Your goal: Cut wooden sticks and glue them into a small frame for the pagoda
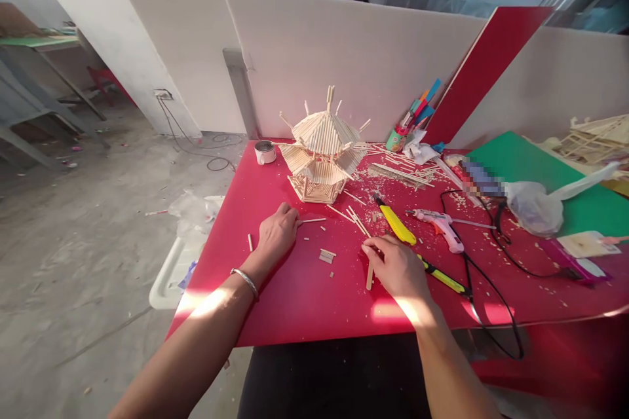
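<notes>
My left hand [278, 233] rests on the red tabletop with its fingers curled at the near end of a thin wooden stick [312, 220]. My right hand [399, 270] is closed, thumb and forefinger together; what is in the pinch is hidden. A flat craft stick [369, 277] shows just under those fingers, and several thin sticks [358, 220] lie beyond them. Between my hands are small cut wood pieces [327, 255]. Behind them stands a tiered pagoda model [325, 150] made of wooden sticks. A short stick [250, 242] lies left of my left hand.
On the right of the red table [295, 314] lie a yellow utility knife [397, 224], a second yellow-and-black cutter [445, 277] and a pink glue gun [442, 228] with a black cord. A tin [265, 152], a pen holder [394, 140] and scattered sticks are at the back.
</notes>
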Tool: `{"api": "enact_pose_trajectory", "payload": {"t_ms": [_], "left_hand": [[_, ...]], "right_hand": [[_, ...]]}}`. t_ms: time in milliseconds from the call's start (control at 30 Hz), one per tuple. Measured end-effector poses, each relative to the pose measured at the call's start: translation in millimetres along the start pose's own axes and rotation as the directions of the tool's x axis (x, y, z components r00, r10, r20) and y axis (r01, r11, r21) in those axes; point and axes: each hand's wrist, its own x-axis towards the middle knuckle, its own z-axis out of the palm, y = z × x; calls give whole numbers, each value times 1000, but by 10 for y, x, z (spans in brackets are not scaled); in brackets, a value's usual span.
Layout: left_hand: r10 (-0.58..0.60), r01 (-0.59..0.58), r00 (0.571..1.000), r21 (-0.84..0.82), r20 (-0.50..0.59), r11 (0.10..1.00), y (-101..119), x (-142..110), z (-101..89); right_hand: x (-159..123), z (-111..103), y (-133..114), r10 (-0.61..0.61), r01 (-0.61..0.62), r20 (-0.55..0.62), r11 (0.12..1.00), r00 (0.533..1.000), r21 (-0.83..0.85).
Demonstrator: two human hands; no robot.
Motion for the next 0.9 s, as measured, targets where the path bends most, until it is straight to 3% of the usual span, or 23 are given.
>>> {"api": "enact_pose_trajectory", "payload": {"t_ms": [133,267,367,433,500,700,800,900], "left_hand": [[-25,25,999,-8,-49,1000,-51,-57,-135],[-177,177,961,-20,-213,984,-304,-256,-415],[-257,268,957,73,-133,961,-464,-453,-513],[-280,281,960,132,-30,950,-487,-563,-488],[-284,279,959,169,3,945,-461,-642,-424],[-284,287,958,97,-39,953,-488,-759,-276],[-258,262,959,29,-115,964,-556,-791,-227],[-247,259,956,55,-160,964,-565,-814,-203]], "right_hand": [[-40,10,-2,-32,32,-4,999,999,8],[-97,-5,43,-46,46,-3,999,999,13],[-136,-9,45,-66,64,61,997,996,44],[-161,-7,13,-60,53,98,996,993,66],[-193,-4,-33,-48,39,117,996,992,81],[-271,50,-254,-92,70,152,986,984,149],[-220,179,-527,-193,162,152,967,969,195],[-158,358,-839,-298,288,163,954,941,82]]}}
